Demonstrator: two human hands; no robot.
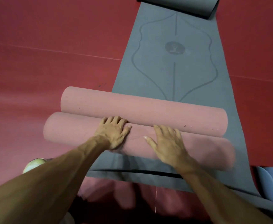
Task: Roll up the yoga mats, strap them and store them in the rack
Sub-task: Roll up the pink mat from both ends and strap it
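1. My left hand (114, 132) lies palm down on the near pink roll (77, 133), fingers loosely spread and curling over its far edge, gripping nothing.
2. My right hand (168, 143) presses flat on the same roll, fingers spread wide, thumb out to the left.
3. Touching that roll on its far side lies a 2nd pink roll (140, 109).
4. Both rolls lie across a grey mat (165, 75) spread flat on the red floor (51, 46).
5. At the mat's far end, a grey rolled part (181, 5) sits.
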